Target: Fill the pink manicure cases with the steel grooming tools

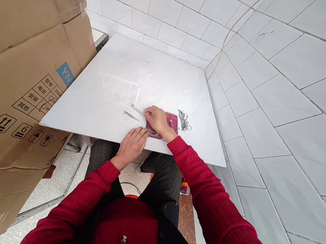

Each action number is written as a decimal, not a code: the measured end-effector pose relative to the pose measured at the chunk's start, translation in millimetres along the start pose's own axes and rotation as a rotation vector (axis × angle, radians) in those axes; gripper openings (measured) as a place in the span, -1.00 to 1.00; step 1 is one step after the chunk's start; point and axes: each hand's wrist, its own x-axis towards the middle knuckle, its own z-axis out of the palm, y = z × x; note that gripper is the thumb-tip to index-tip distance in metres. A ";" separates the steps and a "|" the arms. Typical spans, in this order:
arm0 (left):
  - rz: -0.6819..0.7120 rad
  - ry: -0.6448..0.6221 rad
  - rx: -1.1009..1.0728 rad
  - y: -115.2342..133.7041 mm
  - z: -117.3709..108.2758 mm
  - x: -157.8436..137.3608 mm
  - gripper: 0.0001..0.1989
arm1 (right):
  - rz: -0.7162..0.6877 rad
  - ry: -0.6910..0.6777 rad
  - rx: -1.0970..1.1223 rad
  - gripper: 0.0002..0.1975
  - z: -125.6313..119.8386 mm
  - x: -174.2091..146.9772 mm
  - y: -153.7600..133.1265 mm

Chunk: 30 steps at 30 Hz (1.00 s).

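A small red case (172, 119) lies open near the front edge of the white table, with metal tools in its left half. My left hand (134, 141) rests at the table edge with its fingers stretched out, the tips by the case's lower left side. Across the case reaches my right hand (157, 118), thumb and fingers pinched together; what they hold, if anything, is too small to make out. Just left of these fingertips is a thin metal tool (137, 109). Another slim metal tool (131, 116) lies below it. The right hand hides part of the case.
Several silver clippers and small metal tools (183, 120) lie in a pile right of the case. A tall cardboard box (35, 77) stands along the table's left side. Tiled walls (169, 12) border the white table (166, 74) at the back and right.
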 end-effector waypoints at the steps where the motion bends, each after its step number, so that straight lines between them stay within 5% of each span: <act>1: 0.001 0.002 0.001 0.0 0.3 -0.2 -0.62 | -0.017 -0.029 -0.016 -0.81 0.6 0.3 -4.7; 12: -0.014 0.003 -0.031 -0.9 1.0 -1.6 -0.57 | -0.064 -0.227 -0.248 -0.75 8.1 1.9 -27.8; 30: -0.006 0.026 0.001 -0.8 3.7 -3.1 -0.61 | -0.029 -0.281 -0.404 -0.75 8.2 5.3 -41.1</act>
